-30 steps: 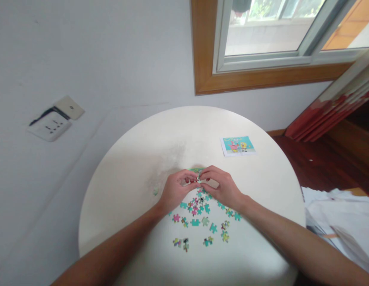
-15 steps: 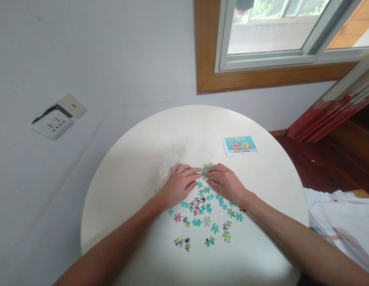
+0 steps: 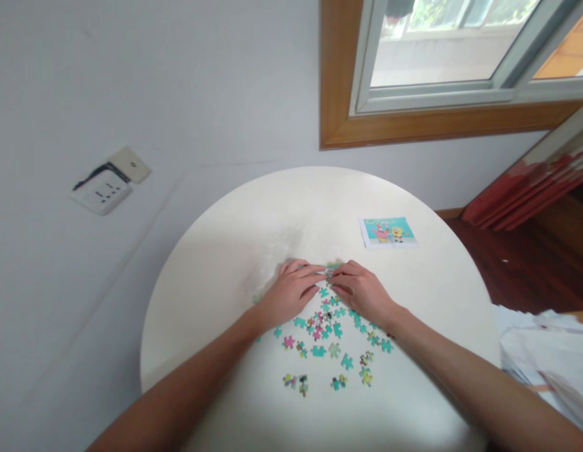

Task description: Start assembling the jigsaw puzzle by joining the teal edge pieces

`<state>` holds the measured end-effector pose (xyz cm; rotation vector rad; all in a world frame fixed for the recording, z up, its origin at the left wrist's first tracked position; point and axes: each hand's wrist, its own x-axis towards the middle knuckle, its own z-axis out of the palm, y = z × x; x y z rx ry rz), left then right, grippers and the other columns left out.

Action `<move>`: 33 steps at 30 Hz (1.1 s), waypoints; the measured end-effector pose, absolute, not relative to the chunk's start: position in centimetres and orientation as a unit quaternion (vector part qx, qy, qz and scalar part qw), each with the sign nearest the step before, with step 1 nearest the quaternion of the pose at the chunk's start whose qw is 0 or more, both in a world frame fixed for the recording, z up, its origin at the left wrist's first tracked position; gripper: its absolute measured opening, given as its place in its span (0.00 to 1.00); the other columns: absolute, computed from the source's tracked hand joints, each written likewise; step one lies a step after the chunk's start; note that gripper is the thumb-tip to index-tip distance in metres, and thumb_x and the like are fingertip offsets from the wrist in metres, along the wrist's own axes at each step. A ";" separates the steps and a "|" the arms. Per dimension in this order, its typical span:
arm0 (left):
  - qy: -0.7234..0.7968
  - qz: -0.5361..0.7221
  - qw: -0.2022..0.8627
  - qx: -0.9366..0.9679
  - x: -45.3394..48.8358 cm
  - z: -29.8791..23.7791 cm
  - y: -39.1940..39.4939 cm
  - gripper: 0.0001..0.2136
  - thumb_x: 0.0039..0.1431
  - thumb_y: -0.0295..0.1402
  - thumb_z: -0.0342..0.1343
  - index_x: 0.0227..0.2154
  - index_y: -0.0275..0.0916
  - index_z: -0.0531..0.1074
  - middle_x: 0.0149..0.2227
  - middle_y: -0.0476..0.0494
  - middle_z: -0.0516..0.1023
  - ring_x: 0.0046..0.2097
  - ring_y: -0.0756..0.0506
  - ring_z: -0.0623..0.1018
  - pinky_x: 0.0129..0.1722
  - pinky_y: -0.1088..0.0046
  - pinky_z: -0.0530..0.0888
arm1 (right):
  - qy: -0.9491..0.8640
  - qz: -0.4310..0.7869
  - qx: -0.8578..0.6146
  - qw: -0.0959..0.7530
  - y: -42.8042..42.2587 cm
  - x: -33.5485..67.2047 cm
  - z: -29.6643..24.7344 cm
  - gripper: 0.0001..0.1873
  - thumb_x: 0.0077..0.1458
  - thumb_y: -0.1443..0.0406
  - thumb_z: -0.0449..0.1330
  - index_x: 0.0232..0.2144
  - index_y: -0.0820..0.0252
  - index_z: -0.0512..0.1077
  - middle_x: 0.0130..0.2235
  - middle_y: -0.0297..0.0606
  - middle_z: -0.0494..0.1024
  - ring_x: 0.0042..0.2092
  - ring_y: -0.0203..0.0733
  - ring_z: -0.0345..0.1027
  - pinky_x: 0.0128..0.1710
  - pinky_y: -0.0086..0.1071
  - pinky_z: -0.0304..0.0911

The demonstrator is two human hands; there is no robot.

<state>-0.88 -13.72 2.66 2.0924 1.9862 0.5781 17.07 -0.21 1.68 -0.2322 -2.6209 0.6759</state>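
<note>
My left hand [image 3: 290, 292] and my right hand [image 3: 362, 290] lie side by side on a round cream table [image 3: 254, 220], fingertips meeting over a small joined patch of puzzle pieces [image 3: 330, 272]. The fingers of both hands are stretched out and press flat on the pieces; most of the patch is hidden under them. Just in front of my hands, several loose teal, pink and yellow puzzle pieces [image 3: 330, 342] are scattered on the tabletop.
A small printed cartoon picture card [image 3: 388, 231] lies at the table's far right. A wall socket [image 3: 103, 187] sits on the white wall at left. A wood-framed window [image 3: 442, 75] is above, red curtain [image 3: 527, 188] at right, white cloth [image 3: 546, 351] beside the table.
One second ago both hands pinched pieces slightly above the table; now they are lowered and flattened onto the joined pieces. The view has shifted slightly left.
</note>
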 end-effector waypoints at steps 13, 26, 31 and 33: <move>0.669 0.209 0.104 0.705 -0.9 2.5 -13.8 0.16 0.67 0.30 0.52 0.54 0.50 0.73 0.59 0.49 0.73 0.57 0.40 0.65 0.56 0.55 0.60 | -0.937 0.263 -0.072 0.216 -0.4 17.0 1.6 0.07 0.61 0.69 0.59 0.36 0.57 0.77 0.40 0.41 0.78 0.43 0.46 0.68 0.44 0.40 0.68; 0.673 0.246 0.096 0.690 -1.2 2.8 -13.5 0.16 0.67 0.27 0.49 0.53 0.45 0.73 0.57 0.47 0.75 0.56 0.41 0.67 0.56 0.55 0.62 | -0.904 0.293 -0.164 0.265 4.8 18.9 2.2 0.04 0.56 0.67 0.63 0.36 0.57 0.75 0.37 0.39 0.77 0.39 0.44 0.68 0.40 0.38 0.64; 0.680 0.254 0.086 0.682 -1.4 2.5 -13.4 0.16 0.67 0.27 0.48 0.52 0.44 0.74 0.56 0.46 0.75 0.55 0.41 0.68 0.56 0.55 0.63 | -0.920 0.304 -0.113 0.219 3.6 18.4 1.8 0.05 0.55 0.69 0.63 0.35 0.56 0.76 0.39 0.39 0.77 0.43 0.44 0.68 0.45 0.40 0.65; 0.680 0.255 0.088 0.682 -1.4 2.3 -13.4 0.16 0.67 0.27 0.48 0.52 0.44 0.74 0.55 0.46 0.75 0.55 0.41 0.68 0.56 0.55 0.63 | -0.924 0.300 -0.103 0.215 3.3 18.1 1.6 0.06 0.56 0.70 0.63 0.36 0.56 0.76 0.39 0.39 0.77 0.43 0.45 0.68 0.46 0.41 0.66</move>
